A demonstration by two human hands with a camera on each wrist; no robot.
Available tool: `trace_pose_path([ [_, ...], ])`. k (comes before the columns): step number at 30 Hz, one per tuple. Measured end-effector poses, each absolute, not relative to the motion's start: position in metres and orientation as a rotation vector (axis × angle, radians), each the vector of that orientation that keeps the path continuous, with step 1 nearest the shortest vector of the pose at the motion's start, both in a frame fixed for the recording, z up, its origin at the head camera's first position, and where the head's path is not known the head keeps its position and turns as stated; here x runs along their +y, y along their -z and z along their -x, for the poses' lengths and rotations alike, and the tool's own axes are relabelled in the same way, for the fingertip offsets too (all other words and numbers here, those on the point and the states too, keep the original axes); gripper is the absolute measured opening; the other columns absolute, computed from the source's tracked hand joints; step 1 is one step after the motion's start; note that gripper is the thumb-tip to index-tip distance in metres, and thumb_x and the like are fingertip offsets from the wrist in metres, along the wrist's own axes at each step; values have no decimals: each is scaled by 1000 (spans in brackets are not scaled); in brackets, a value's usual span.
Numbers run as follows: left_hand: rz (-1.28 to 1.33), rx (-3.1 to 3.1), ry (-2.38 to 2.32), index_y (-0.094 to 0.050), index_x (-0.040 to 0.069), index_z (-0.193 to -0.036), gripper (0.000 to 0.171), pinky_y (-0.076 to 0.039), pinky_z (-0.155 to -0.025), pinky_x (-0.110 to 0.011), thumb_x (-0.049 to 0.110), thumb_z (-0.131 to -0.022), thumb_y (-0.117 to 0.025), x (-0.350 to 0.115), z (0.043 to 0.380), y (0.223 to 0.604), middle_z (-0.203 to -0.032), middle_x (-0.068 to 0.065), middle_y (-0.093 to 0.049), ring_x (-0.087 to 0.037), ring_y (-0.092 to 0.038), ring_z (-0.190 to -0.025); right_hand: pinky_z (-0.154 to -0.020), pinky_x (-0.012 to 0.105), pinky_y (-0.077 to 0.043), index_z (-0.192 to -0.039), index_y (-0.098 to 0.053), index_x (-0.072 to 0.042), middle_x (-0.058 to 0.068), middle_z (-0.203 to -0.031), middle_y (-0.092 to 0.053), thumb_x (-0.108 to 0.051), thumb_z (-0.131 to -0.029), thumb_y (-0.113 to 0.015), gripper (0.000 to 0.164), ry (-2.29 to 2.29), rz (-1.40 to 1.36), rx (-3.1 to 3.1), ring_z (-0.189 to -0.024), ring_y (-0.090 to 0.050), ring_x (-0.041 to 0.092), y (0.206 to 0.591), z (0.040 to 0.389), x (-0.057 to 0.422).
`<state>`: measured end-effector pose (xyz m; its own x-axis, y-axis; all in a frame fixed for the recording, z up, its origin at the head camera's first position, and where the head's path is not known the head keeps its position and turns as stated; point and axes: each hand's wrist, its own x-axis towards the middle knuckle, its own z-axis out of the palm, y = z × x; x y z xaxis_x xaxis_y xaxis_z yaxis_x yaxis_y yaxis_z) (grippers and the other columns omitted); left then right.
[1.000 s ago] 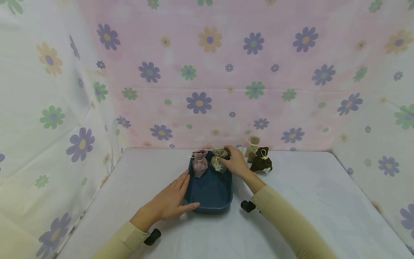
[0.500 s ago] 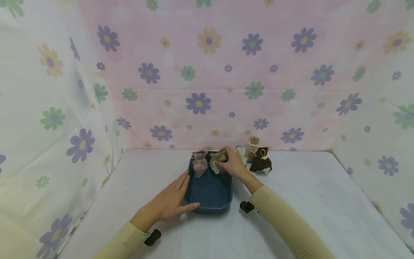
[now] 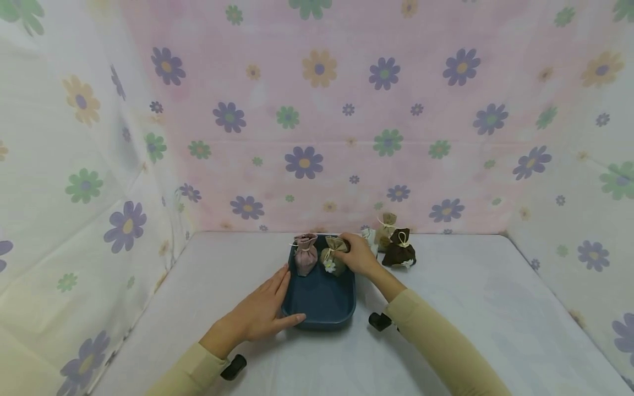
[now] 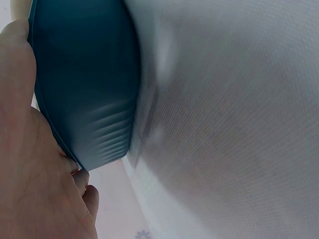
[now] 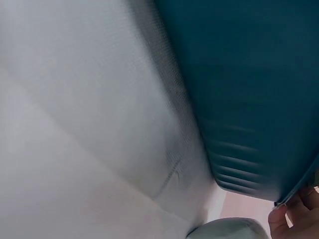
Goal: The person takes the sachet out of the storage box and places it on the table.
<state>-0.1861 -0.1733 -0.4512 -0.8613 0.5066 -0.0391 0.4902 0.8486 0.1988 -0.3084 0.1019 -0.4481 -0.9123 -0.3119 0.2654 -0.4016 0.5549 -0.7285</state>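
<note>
A dark blue plastic bin (image 3: 319,302) stands on the white-covered table. My left hand (image 3: 260,308) rests on its left rim with straight fingers, the thumb reaching over the front corner; in the left wrist view the fingers lie along the bin's edge (image 4: 84,89). At the bin's far right, my right hand (image 3: 359,256) pinches an olive-tan drawstring pouch (image 3: 333,261) with a white flower. Beside that pouch, at the far left inside the bin, a mauve drawstring pouch (image 3: 306,258) stands upright. In the right wrist view, only some fingertips (image 5: 294,214) show at the bin's rim.
Right of the bin, near the back wall, stand a dark brown pouch (image 3: 399,252), a tan pouch (image 3: 386,232) and a whitish pouch (image 3: 369,237) partly behind my right hand. Flower-printed cloth (image 3: 319,110) closes off the back and both sides.
My right hand and the olive-tan pouch have shifted slightly down and toward the front of the bin. The left hand, the bin and the mauve pouch stay put; the head view tilts a little.
</note>
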Motion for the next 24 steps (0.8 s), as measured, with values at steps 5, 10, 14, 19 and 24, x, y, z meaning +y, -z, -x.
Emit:
trace_pose_path([
  [5, -788, 2933, -289, -8, 0, -163, 113, -23, -124, -48, 85, -93, -32, -173, 187, 452, -172, -14, 2, -28, -9, -158, -62, 32, -45, -106, -70, -3, 6, -88, -64, -13, -93, -76, 17, -1299, -661, -2669, -71, -54, 16, 447, 305, 105],
  [10, -797, 2937, -296, -9, 0, -163, 112, -24, -124, -49, 84, -93, -32, -174, 187, 454, -172, -14, 2, -28, -10, -157, -65, 33, -47, -110, -71, -3, 6, -91, -66, -13, -93, -76, 20, -1301, -679, -2666, -74, -56, 17, 440, 297, 108],
  [14, -800, 2939, -305, -9, 0, -163, 112, -24, -124, -49, 84, -93, -33, -174, 186, 454, -172, -14, 2, -29, -11, -157, -66, 34, -48, -113, -70, -3, 7, -94, -66, -13, -94, -75, 22, -1317, -710, -2657, -77, -56, 18, 432, 292, 112],
  [19, -806, 2947, -307, -10, -1, -163, 113, -24, -124, -49, 84, -93, -33, -175, 186, 454, -172, -14, 2, -29, -11, -157, -67, 34, -47, -117, -69, -5, 6, -96, -65, -17, -96, -74, 25, -1310, -714, -2679, -78, -56, 18, 417, 284, 118],
  [24, -806, 2948, -305, -9, 0, -163, 113, -24, -124, -49, 85, -92, -33, -174, 187, 454, -172, -13, 2, -28, -11, -157, -65, 32, -50, -120, -69, -5, 7, -96, -66, -16, -96, -74, 27, -1351, -704, -2672, -77, -60, 17, 406, 277, 128],
])
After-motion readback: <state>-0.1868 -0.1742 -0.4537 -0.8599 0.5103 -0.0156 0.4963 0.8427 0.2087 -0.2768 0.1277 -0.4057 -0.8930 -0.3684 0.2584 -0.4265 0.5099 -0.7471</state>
